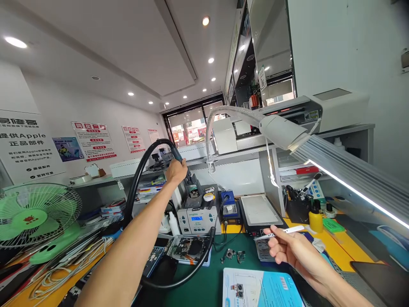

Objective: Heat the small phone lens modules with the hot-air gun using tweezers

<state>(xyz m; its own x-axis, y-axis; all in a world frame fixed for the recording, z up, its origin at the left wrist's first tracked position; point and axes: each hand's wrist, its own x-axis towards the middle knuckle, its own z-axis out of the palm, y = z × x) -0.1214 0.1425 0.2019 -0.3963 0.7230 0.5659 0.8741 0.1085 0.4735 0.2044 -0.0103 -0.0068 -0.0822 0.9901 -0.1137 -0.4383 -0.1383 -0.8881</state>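
1. Nearest, a blue-and-white box (246,281) lies on the green mat (185,283).
2. Just above the box's right side, the right hand (292,251) has white tweezers (294,229) pinched between thumb and forefinger, the other fingers curled; the tips point left.
3. Beyond the box sit two small parts (229,254), and to their left an opened device (188,248) with its board bare. A black hose (136,179) loops in front of it.
4. Behind those stand a grey station (198,219) with a lit blue display and, to its right, a flat hot plate (260,209).
5. Farther up, the left hand (176,171) is wrapped around the hose's handle (176,154), raised above the station.
6. Farthest, posters (94,140) hang on the wall, left of a window (191,128).
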